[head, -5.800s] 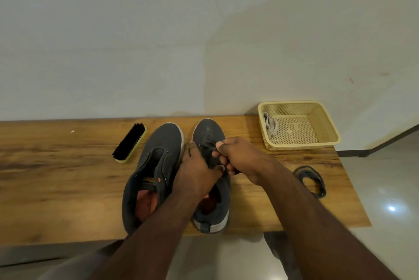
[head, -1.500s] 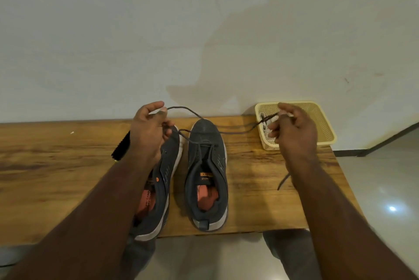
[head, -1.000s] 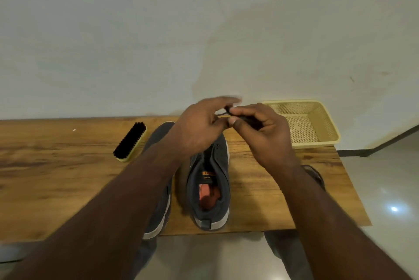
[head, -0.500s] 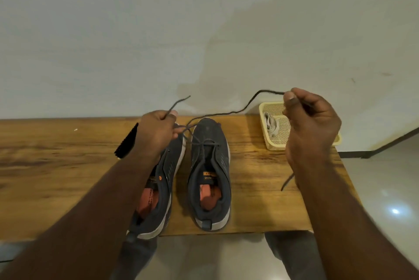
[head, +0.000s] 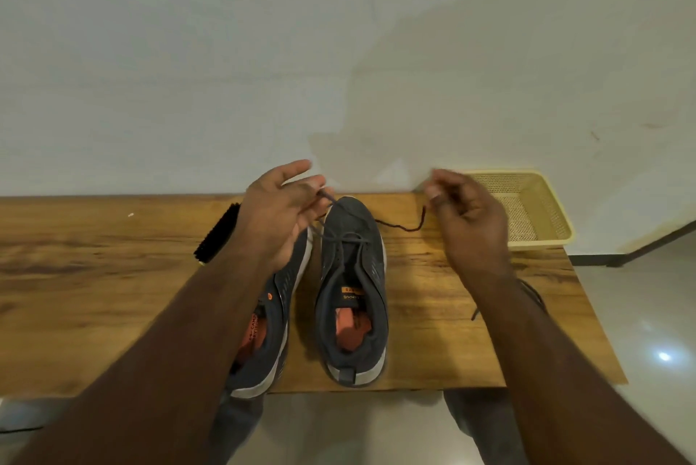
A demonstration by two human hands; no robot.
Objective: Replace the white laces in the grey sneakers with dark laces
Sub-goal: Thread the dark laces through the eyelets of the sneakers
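One end of the dark lace (head: 399, 225), threaded through the right grey sneaker (head: 354, 287) on the worktop (head: 94, 295), is pinched by the left hand (head: 280, 216); the other by the right hand (head: 469, 223). The yellow basket (head: 542, 216) is partly hidden, its contents unseen.

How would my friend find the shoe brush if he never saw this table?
Start at the wooden table and find the two grey sneakers. The shoe brush lies just left of them, partly behind the left hand. Only it has black bristles.
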